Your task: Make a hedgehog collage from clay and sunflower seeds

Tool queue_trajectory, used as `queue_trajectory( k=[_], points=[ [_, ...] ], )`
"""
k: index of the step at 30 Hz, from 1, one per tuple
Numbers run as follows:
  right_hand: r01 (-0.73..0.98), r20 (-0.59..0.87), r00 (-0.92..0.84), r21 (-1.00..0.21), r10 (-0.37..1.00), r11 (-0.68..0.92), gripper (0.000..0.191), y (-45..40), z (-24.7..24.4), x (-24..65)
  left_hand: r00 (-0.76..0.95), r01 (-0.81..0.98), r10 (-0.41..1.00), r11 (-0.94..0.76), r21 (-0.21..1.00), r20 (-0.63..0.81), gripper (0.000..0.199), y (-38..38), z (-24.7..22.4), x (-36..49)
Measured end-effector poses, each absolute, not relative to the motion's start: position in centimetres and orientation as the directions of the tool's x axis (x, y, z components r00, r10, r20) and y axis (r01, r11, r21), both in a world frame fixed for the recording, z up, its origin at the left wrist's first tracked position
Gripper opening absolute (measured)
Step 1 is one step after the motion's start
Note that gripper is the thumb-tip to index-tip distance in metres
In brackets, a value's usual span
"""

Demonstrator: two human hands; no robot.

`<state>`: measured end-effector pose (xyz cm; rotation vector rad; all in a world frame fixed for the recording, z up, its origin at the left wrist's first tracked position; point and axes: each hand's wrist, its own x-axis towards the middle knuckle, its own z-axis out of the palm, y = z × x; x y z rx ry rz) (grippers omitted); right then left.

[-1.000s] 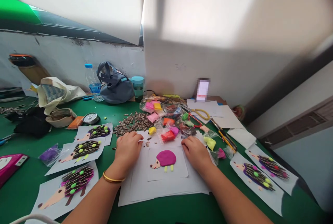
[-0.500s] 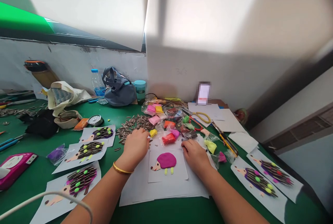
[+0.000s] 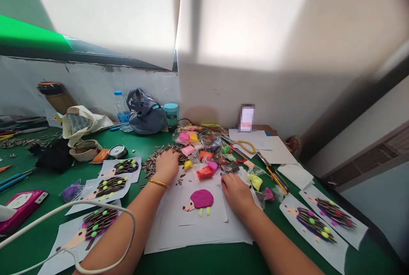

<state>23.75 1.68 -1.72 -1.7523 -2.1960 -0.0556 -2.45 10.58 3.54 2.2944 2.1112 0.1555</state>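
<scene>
My left hand [image 3: 167,166] is over the near right side of a pile of striped sunflower seeds [image 3: 153,160]. Its fingers are bent down onto the seeds, apart, with the tips partly hidden. My right hand [image 3: 236,192] rests on the white paper sheets [image 3: 194,237], fingers loosely curled and nothing seen in them. Between the hands lies a white card [image 3: 220,213] bearing a clay hedgehog [image 3: 202,199] with a smooth magenta back, peach face and two light green legs. A few loose seeds lie on the paper beside my left hand.
Behind the card are bagged clay lumps, including a red one [image 3: 204,172], plus yellow-handled scissors [image 3: 244,145] and a utility knife [image 3: 276,177]. Seed-covered hedgehog cards lie left [image 3: 111,185] and right [image 3: 315,224]. A white cable [image 3: 132,224] crosses in front of my left forearm.
My left hand has moved forward and slightly right, further onto the seed pile. My right hand stays by the card. The view has shifted slightly, and more white cable shows at lower left.
</scene>
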Motion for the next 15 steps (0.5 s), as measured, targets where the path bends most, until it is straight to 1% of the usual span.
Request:
queue_trajectory(
  k=[2,3,5,6,7,9,10,12,13,15],
  points=[
    [0.949,0.293,-0.182,-0.196,0.938,0.246,0.013,1.6,-1.4,23.8,0.066,0.994,0.995,-0.073,0.082,0.079,0.023,10.4,3.9,-2.8],
    [0.939,0.31,-0.177,-0.231,0.934,0.255,0.013,1.5,-1.2,23.8,0.058,0.994,0.993,-0.067,0.085,0.099,0.022,10.2,4.1,-2.8],
    [0.887,0.349,-0.15,-0.366,0.925,0.282,0.013,1.2,-0.8,23.6,0.061,0.99,0.985,-0.08,0.119,0.162,0.023,9.2,4.5,-2.5],
    [0.835,0.358,-0.126,-0.465,0.925,0.294,0.012,1.0,-0.6,23.5,0.072,0.979,0.974,-0.11,0.169,0.216,0.023,8.5,4.6,-2.1],
    [0.758,0.35,-0.102,-0.578,0.931,0.301,0.012,0.8,-0.4,23.2,0.117,0.954,0.959,-0.181,0.239,0.257,0.022,7.6,4.8,-1.6],
    [0.536,0.292,-0.073,-0.795,0.954,0.284,0.013,0.5,-0.2,22.5,0.246,0.838,0.925,-0.352,0.416,0.288,0.022,5.6,4.9,-0.4],
    [0.412,0.256,-0.073,-0.872,0.964,0.263,0.014,0.3,-0.1,22.1,0.309,0.753,0.909,-0.413,0.512,0.279,0.022,4.6,4.9,0.3],
    [0.21,0.211,-0.094,-0.951,0.973,0.226,0.016,0.0,0.1,21.2,0.403,0.633,0.882,-0.46,0.622,0.243,0.019,2.8,4.8,1.5],
    [0.146,0.202,-0.105,-0.965,0.974,0.216,0.016,-0.1,0.1,20.8,0.413,0.603,0.881,-0.453,0.657,0.23,0.018,2.1,4.7,1.9],
    [0.083,0.203,-0.128,-0.973,0.971,0.214,0.016,-0.3,0.0,20.1,0.415,0.568,0.887,-0.427,0.703,0.203,0.017,1.1,4.4,2.4]
  ],
)
